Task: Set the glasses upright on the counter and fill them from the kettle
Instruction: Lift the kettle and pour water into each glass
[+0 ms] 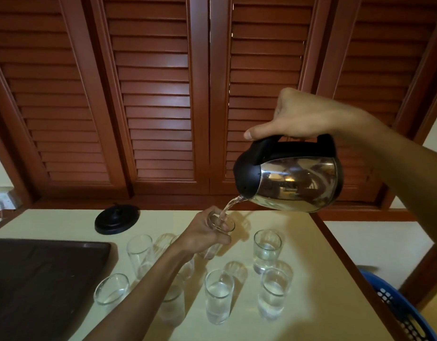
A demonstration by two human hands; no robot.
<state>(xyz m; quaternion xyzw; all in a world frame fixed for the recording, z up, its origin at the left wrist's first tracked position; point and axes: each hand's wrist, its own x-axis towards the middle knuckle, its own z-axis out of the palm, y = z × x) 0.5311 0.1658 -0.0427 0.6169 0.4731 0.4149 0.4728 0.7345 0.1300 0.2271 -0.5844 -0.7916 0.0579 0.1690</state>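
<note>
My right hand (303,116) grips the black handle of a steel kettle (296,183), tipped to the left. A stream of water (229,205) runs from its spout into a clear glass (221,226). My left hand (202,233) holds that glass slightly tilted above the cream counter (303,244). Three upright glasses hold water: one at the right (266,249), one in front of it (272,291), one in the middle (218,295). A tall glass (140,254) and a short glass (111,289) stand at the left, apparently without water. Other glasses are partly hidden under my left forearm.
A black kettle base (116,221) sits at the back of the counter. A dark tray (40,279) lies at the left. A blue basket (399,308) shows beyond the counter's right edge. Wooden louvred shutters (158,107) rise behind. A wall socket (3,198) is at far left.
</note>
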